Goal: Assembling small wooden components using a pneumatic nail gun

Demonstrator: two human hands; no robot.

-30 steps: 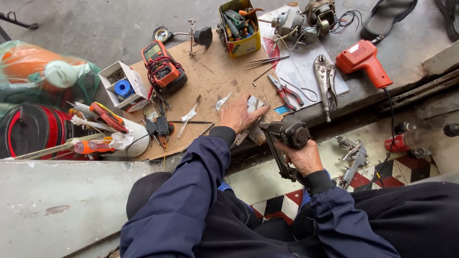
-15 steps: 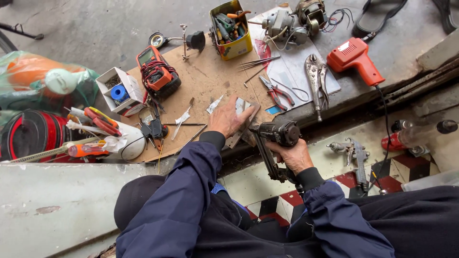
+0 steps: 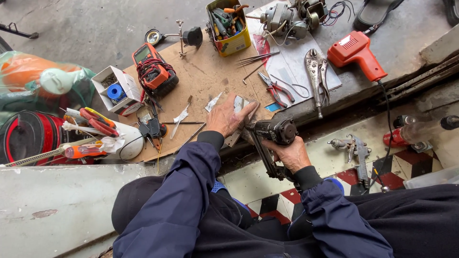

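Barely shifted, both hands stay put: right hand (image 3: 290, 154) grips the nail gun (image 3: 272, 138), left hand (image 3: 228, 116) presses flat beside its nose.

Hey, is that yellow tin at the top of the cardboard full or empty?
Full. The yellow tin stands upright, and tool handles in green, orange and grey crowd its open top.

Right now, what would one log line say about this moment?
left hand: pressing metal piece on cardboard sheet | right hand: gripping dark power tool | beside: locking pliers, orange gun-shaped tool
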